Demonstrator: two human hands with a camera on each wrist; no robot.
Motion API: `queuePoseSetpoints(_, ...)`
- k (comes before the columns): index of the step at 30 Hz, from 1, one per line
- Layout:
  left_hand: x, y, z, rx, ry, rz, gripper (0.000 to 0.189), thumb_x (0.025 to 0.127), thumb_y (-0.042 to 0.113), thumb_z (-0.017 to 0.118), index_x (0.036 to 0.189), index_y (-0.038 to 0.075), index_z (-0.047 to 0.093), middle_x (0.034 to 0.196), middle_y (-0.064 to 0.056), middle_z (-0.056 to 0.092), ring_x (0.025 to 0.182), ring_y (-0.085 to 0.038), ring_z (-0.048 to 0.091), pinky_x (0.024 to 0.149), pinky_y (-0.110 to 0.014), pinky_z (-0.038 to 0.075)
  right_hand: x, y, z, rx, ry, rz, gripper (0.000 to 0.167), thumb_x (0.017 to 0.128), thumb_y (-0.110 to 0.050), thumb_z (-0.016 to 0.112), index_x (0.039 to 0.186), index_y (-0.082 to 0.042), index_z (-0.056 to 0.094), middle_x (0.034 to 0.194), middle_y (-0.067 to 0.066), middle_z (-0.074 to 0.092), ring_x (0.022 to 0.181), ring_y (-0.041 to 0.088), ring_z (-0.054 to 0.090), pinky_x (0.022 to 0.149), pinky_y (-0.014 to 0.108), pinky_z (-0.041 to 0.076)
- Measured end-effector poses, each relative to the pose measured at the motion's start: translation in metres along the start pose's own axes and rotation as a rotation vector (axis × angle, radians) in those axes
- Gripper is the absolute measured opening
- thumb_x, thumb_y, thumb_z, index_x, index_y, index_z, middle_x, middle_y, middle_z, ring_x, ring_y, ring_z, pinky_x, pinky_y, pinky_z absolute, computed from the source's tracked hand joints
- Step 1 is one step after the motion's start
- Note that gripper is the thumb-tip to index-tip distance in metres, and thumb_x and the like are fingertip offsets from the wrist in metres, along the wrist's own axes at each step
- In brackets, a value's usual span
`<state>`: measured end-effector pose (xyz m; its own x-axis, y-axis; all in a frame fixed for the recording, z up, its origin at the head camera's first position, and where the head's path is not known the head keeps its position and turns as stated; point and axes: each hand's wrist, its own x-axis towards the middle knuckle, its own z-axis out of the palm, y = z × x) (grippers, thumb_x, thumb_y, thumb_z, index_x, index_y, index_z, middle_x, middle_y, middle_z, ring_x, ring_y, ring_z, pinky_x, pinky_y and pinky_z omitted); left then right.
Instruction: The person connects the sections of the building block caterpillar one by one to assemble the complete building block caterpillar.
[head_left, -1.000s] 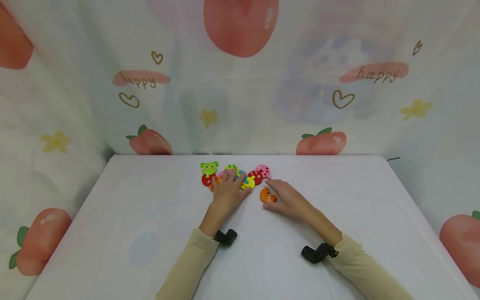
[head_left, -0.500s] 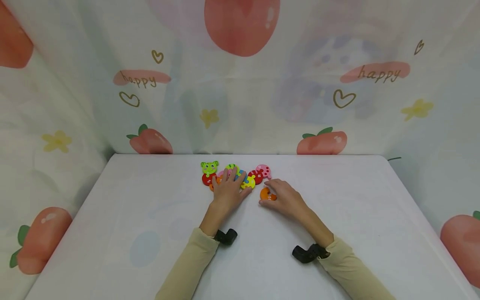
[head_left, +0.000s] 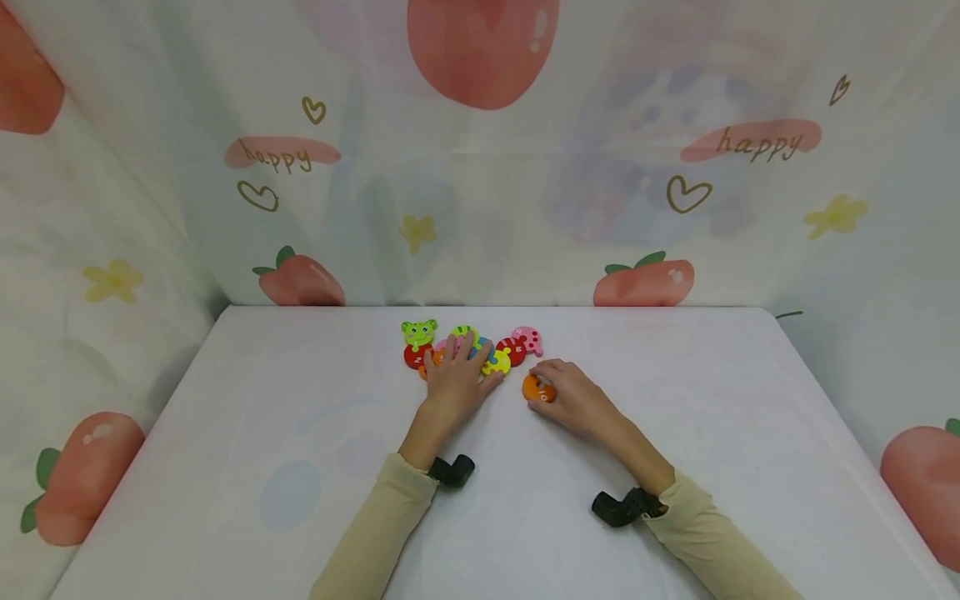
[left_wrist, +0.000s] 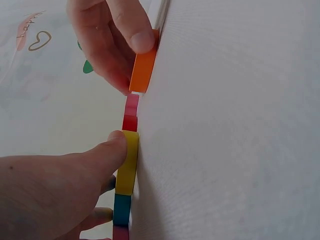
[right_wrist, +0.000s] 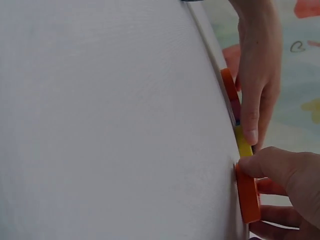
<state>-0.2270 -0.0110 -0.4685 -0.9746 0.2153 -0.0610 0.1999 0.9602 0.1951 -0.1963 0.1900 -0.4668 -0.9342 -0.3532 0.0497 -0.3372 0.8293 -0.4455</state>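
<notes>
A caterpillar jigsaw lies at the back middle of the table, with a green smiling head point(head_left: 418, 333), a numbered red piece point(head_left: 417, 357), a yellow piece point(head_left: 498, 364), another red piece point(head_left: 513, 351) and a spotted pink tail point(head_left: 528, 339). My left hand point(head_left: 452, 390) rests on its middle with fingers spread, covering several pieces; the thumb touches the yellow piece's edge in the left wrist view. Between thumb and fingers, my right hand point(head_left: 579, 398) pinches a loose orange puzzle piece point(head_left: 535, 388) with a number on it. That piece is apart from the row, in front of the tail end.
A white cloth point(head_left: 337, 500) covers the table. Behind it hangs a printed curtain point(head_left: 480, 192) with fruit, hearts and flowers. Black wrist cameras, one on the left wrist point(head_left: 453, 472) and one on the right wrist point(head_left: 626, 507), sit low over the cloth.
My right hand has turned the orange piece a little, its number now tilted differently, and its forearm has shifted slightly left. The left hand and the joined pieces stay put.
</notes>
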Motion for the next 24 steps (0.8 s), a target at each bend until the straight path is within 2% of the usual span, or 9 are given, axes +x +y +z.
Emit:
queuePoseSetpoints(6,-0.0001,-0.0021,0.0019,-0.019,-0.003,0.0,0.065,0.092,0.056,0.052,0.15,0.032,0.035,0.162,-0.004,0.024,0.151,-0.032,0.018,0.116,-0.068,0.015,-0.0039,0.0015,-0.005,0.034,-0.07,-0.023,0.043,0.085,-0.002,0.062,0.127,-0.006,0.063,0.135,0.023,0.053,0.123,0.04,0.05,0.101,0.053,0.048)
queuePoseSetpoints(11,0.0,-0.0039,0.0038,-0.029,0.0,0.0,0.065,0.092,0.057,0.052,0.15,0.032,0.035,0.162,-0.005,0.024,0.151,-0.033,0.018,0.116,-0.068,0.015,-0.0043,0.0032,-0.0041,0.014,-0.053,-0.055,0.043,0.086,0.008,0.059,0.125,-0.009,0.066,0.139,0.027,0.049,0.127,0.046,0.046,0.103,0.057,0.045)
queuePoseSetpoints(16,0.0007,-0.0038,0.0053,-0.014,0.005,-0.001,0.065,0.092,0.057,0.052,0.15,0.032,0.035,0.162,-0.004,0.025,0.151,-0.032,0.019,0.116,-0.068,0.017,-0.0045,0.0043,-0.0029,0.042,-0.032,-0.055,0.035,0.088,-0.004,0.066,0.123,-0.011,0.068,0.143,0.027,0.045,0.129,0.047,0.045,0.103,0.06,0.044)
queuePoseSetpoints(19,0.0014,-0.0025,0.0043,-0.008,0.001,0.006,0.065,0.093,0.057,0.05,0.151,0.032,0.034,0.162,-0.004,0.024,0.151,-0.032,0.018,0.116,-0.068,0.016,-0.0049,0.0038,-0.0036,0.058,-0.016,-0.034,0.032,0.088,-0.013,0.07,0.12,-0.011,0.07,0.139,0.025,0.05,0.127,0.044,0.048,0.102,0.058,0.045)
queuePoseSetpoints(24,0.0004,-0.0007,0.0002,-0.02,0.0,0.002,0.065,0.093,0.057,0.051,0.151,0.032,0.035,0.162,-0.004,0.024,0.151,-0.033,0.018,0.116,-0.068,0.015,-0.0045,0.0006,-0.0039,0.053,0.01,0.01,0.031,0.087,-0.014,0.072,0.118,-0.01,0.071,0.131,0.026,0.056,0.12,0.041,0.053,0.099,0.054,0.049)
